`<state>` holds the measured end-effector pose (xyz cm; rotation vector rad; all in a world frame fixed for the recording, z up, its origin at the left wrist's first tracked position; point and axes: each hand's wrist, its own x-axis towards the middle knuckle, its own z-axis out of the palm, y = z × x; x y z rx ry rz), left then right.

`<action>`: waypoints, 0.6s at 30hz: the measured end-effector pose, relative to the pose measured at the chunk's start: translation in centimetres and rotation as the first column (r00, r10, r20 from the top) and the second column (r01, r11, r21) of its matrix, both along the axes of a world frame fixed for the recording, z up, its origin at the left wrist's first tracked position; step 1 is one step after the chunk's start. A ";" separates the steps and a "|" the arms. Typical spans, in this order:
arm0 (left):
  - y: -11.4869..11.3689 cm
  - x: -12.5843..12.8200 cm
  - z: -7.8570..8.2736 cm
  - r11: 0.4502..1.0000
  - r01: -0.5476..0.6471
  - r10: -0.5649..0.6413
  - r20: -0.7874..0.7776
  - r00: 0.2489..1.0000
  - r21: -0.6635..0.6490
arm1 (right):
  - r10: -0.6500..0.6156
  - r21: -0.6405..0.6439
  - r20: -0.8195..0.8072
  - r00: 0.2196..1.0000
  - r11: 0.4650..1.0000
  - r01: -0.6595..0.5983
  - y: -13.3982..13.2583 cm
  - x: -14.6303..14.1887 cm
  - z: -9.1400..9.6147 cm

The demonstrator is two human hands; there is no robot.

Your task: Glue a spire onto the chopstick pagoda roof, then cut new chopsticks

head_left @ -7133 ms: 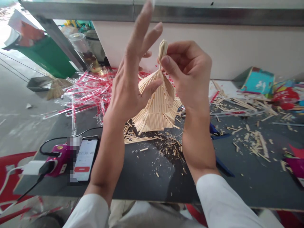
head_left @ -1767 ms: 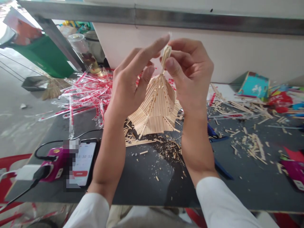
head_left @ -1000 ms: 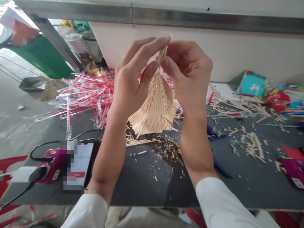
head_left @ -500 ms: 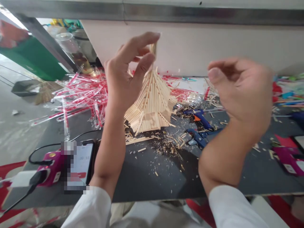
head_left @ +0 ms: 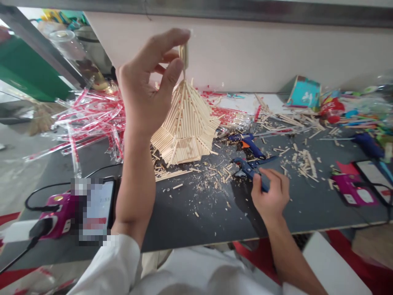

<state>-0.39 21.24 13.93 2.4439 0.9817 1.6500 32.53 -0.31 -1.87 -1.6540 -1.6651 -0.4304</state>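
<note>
A cone-shaped model tower of thin wooden sticks stands on the dark table. At its top, my left hand pinches a small bundle of short sticks between thumb and fingers. The lower end of the bundle meets the tip of the tower; whether it is fixed there I cannot tell. My right hand is low over the table, fingers curled around one handle of the blue cutting pliers, which lie on the table. Just behind them lies a blue glue gun with an orange trigger.
Clear and red plastic wrappers are heaped left of the tower. A phone and a purple power socket lie at front left. Stick offcuts are scattered about. A teal box stands at the back; a metal beam crosses above.
My right hand has come down from the raised position to the pliers' handle. My left hand stays pinched on the bundle at the top. The view has shifted slightly.
</note>
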 end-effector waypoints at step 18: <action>-0.1 -0.2 0.2 1.000 -0.001 0.000 0.065 0.998 0.023 | -0.078 -0.512 0.269 0.960 0.833 0.211 9.3 3.4 0.9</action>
